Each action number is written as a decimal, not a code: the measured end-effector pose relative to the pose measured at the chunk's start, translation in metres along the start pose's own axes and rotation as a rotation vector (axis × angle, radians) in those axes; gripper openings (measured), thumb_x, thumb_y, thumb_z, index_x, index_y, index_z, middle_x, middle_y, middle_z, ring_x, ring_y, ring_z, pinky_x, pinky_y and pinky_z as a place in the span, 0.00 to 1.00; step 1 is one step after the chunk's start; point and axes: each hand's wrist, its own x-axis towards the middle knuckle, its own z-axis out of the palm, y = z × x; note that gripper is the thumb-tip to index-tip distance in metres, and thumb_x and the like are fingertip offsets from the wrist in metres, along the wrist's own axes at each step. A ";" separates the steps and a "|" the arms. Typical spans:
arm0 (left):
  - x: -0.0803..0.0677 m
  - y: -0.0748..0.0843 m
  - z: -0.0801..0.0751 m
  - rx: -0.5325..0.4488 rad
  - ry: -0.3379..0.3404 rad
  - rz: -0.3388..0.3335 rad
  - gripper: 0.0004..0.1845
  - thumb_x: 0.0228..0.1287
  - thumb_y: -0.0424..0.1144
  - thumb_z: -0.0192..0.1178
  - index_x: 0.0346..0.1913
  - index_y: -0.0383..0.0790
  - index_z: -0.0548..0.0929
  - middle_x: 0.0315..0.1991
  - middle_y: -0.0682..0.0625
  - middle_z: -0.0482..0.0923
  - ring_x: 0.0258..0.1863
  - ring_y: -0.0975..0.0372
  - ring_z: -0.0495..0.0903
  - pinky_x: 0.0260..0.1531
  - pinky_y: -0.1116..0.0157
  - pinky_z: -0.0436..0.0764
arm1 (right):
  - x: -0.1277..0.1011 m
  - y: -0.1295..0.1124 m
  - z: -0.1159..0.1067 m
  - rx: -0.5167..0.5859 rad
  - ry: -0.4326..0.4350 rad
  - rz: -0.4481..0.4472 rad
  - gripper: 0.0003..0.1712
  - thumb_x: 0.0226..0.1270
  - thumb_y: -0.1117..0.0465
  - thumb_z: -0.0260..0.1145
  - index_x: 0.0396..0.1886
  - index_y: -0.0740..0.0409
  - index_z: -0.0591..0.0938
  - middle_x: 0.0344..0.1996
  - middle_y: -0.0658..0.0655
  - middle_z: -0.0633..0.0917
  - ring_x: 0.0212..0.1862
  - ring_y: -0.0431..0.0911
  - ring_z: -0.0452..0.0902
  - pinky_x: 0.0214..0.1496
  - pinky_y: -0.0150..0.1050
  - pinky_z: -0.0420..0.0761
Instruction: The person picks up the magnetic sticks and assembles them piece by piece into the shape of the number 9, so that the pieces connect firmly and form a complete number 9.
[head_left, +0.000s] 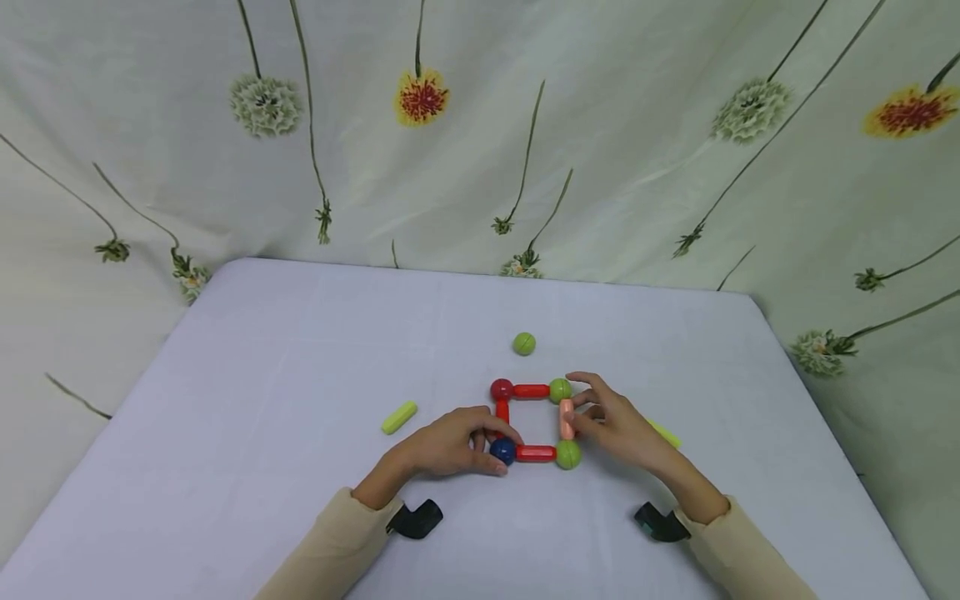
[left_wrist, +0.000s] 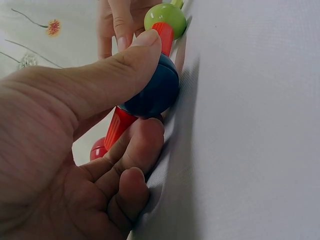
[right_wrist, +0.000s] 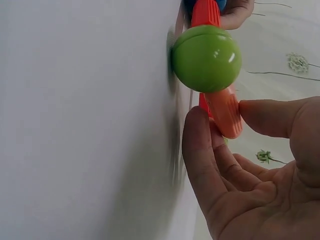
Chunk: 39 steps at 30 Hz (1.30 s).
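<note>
Pale orange rod [head_left: 566, 419] standing as the right side of a flat square of sticks and balls, long axis running away from the person, far end at a green ball [head_left: 560, 390], near end by another green ball [head_left: 567, 454]. Pinched between thumb and fingers of the right hand [head_left: 615, 421], curled round it; in the right wrist view the rod [right_wrist: 225, 111] touching the near green ball [right_wrist: 206, 58]. Closing the square: a red rod [head_left: 531, 390] across the far side, a short red rod [head_left: 502, 410] on the left, another red rod [head_left: 536, 453] across the near side, a dark red ball [head_left: 501, 389] at the far left corner. Blue ball [head_left: 502, 451] at the near left corner, gripped by the left hand [head_left: 450, 446], thumb [left_wrist: 115, 75] pressed over it [left_wrist: 155, 92]. Whole figure lying near the middle of the white table [head_left: 262, 375]. Loose green ball [head_left: 524, 343] just beyond the square; yellow-green rod [head_left: 399, 417] well to the left; another yellow-green rod [head_left: 666, 434] partly hidden behind the right hand. Wide bare cloth on either side and toward the far edge. Flowered curtain [head_left: 480, 125] behind.
</note>
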 end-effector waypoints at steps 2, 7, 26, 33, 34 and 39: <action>0.000 0.001 0.000 0.001 0.001 0.002 0.18 0.53 0.46 0.68 0.49 0.60 0.82 0.32 0.57 0.72 0.30 0.66 0.73 0.28 0.71 0.73 | 0.002 0.002 -0.001 -0.022 -0.004 0.000 0.33 0.67 0.56 0.60 0.68 0.53 0.59 0.47 0.57 0.81 0.41 0.42 0.81 0.48 0.40 0.78; 0.002 -0.001 0.001 0.007 0.001 0.004 0.18 0.53 0.47 0.68 0.49 0.61 0.82 0.33 0.57 0.72 0.30 0.66 0.73 0.28 0.71 0.73 | 0.004 0.002 -0.003 -0.047 -0.018 0.037 0.34 0.66 0.54 0.61 0.69 0.52 0.60 0.47 0.56 0.82 0.43 0.44 0.81 0.48 0.41 0.78; 0.001 0.000 0.000 0.008 -0.002 -0.016 0.18 0.53 0.47 0.69 0.48 0.64 0.81 0.32 0.57 0.72 0.30 0.66 0.74 0.28 0.71 0.73 | 0.007 0.005 -0.001 -0.011 -0.015 0.078 0.32 0.65 0.59 0.63 0.66 0.54 0.63 0.42 0.60 0.83 0.37 0.46 0.80 0.42 0.39 0.76; 0.000 -0.001 0.001 0.014 -0.002 -0.015 0.18 0.53 0.48 0.69 0.48 0.65 0.81 0.32 0.57 0.72 0.31 0.66 0.74 0.29 0.71 0.73 | 0.007 0.004 -0.002 -0.019 -0.019 0.075 0.32 0.63 0.53 0.65 0.64 0.49 0.64 0.41 0.57 0.84 0.34 0.41 0.80 0.39 0.34 0.78; 0.000 -0.001 0.001 0.012 -0.001 -0.016 0.18 0.53 0.48 0.69 0.48 0.65 0.81 0.32 0.57 0.72 0.31 0.66 0.74 0.28 0.71 0.73 | 0.007 0.004 -0.002 -0.018 -0.019 0.075 0.32 0.62 0.52 0.65 0.64 0.49 0.64 0.41 0.57 0.84 0.34 0.41 0.80 0.39 0.35 0.78; 0.000 -0.002 0.001 0.009 0.004 -0.014 0.18 0.52 0.48 0.69 0.48 0.65 0.81 0.32 0.57 0.72 0.30 0.66 0.74 0.28 0.70 0.73 | 0.008 0.005 -0.002 -0.028 -0.019 0.071 0.32 0.62 0.52 0.65 0.64 0.49 0.64 0.40 0.56 0.84 0.33 0.41 0.80 0.39 0.36 0.78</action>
